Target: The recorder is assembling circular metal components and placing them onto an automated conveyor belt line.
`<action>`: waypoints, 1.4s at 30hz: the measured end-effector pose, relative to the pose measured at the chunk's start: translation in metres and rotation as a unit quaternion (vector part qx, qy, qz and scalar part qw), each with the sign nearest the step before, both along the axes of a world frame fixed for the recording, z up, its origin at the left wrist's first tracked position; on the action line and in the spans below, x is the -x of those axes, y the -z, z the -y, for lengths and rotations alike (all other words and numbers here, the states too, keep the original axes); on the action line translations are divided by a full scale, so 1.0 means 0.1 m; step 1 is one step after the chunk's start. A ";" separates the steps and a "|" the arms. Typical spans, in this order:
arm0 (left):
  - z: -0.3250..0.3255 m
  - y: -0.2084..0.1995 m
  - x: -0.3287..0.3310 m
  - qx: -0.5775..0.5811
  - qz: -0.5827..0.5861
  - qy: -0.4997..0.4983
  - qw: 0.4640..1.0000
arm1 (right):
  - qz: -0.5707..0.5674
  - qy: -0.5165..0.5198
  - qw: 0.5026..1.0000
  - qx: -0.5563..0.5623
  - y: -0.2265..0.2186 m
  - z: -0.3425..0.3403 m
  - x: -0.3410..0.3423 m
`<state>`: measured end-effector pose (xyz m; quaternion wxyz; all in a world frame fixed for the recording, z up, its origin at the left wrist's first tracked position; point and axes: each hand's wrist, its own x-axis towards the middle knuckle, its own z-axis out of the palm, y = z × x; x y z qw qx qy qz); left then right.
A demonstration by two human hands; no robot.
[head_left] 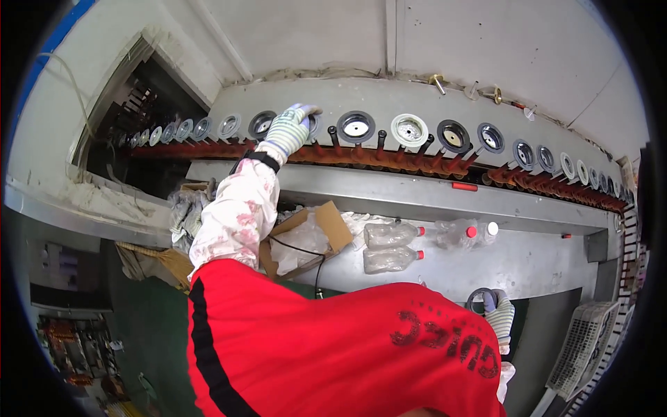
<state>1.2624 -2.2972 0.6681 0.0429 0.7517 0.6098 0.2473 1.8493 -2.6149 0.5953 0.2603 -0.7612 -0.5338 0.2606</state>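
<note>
My left hand (287, 131), in a striped knit glove, reaches up to the row of round parts on the line. Its fingers curl over the top edge of a grey ring-shaped part (315, 128), which the hand partly hides. Beside it a dark round part (262, 124) sits to the left and another dark round part (356, 128) to the right, each with a pale centre. Low at the right, my right hand (500, 314), gloved alike, grips a dark ring (476, 301). My red garment covers part of the view below that ring.
Rust-red spindles (417, 161) run along the slot below the parts. On the metal shelf lie clear plastic bottles (390, 258), a red cylinder (464, 186) and an open cardboard box (335, 226) holding plastic. A grey plastic crate (582, 340) stands at right. Small brass pieces (437, 83) sit on the back ledge.
</note>
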 end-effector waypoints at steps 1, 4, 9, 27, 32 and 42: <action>0.01 0.07 0.11 -0.013 0.036 0.008 0.999 | -0.001 0.003 1.000 -0.001 0.01 -0.01 0.03; -0.11 0.01 0.17 0.017 -0.047 -0.038 0.998 | 0.051 -0.006 0.998 0.034 -0.06 0.02 0.20; -0.24 -0.28 0.31 0.188 -0.352 -0.008 0.917 | 0.107 -0.029 0.993 0.052 0.02 -0.12 0.22; -0.19 -0.04 0.60 -0.012 -0.246 -0.284 0.927 | 0.029 0.034 0.997 0.067 -0.12 0.23 -0.17; -0.15 -0.69 -1.60 -0.154 -0.093 0.112 0.977 | 0.059 0.067 0.992 0.090 -0.28 0.46 -0.50; -0.31 -0.47 -5.59 -0.185 -0.095 0.351 0.913 | -0.037 0.205 0.977 0.034 -0.59 1.17 -1.48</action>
